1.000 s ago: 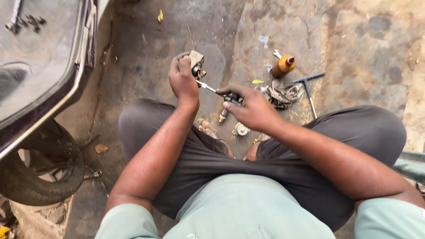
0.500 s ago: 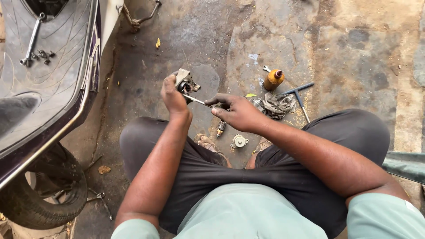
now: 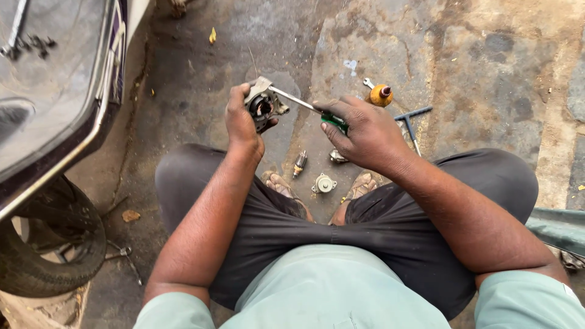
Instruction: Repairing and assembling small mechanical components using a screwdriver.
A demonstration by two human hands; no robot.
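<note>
I see my knees spread in dark trousers, and on the concrete floor point(image 3: 487, 73) between my feet lie a round metal cover point(image 3: 323, 183) and, just beside it, a small armature point(image 3: 299, 163). Above them my left hand point(image 3: 242, 119) is clenched around a small motor housing point(image 3: 263, 105), held off the ground with its open end turned toward my right. My right hand point(image 3: 364, 134) is wrapped tight on the green handle of a screwdriver point(image 3: 308, 107), whose metal shaft runs up and left until its tip touches the housing. Past my right hand, a T-handle wrench point(image 3: 412, 122) lies on the floor, and near it stands an orange-yellow bottle point(image 3: 381, 94) with a small spanner point(image 3: 368, 82) touching its side. Off to my left a scooter's body point(image 3: 55, 103) overhangs its tyre point(image 3: 49, 244), well apart from my hands.
</note>
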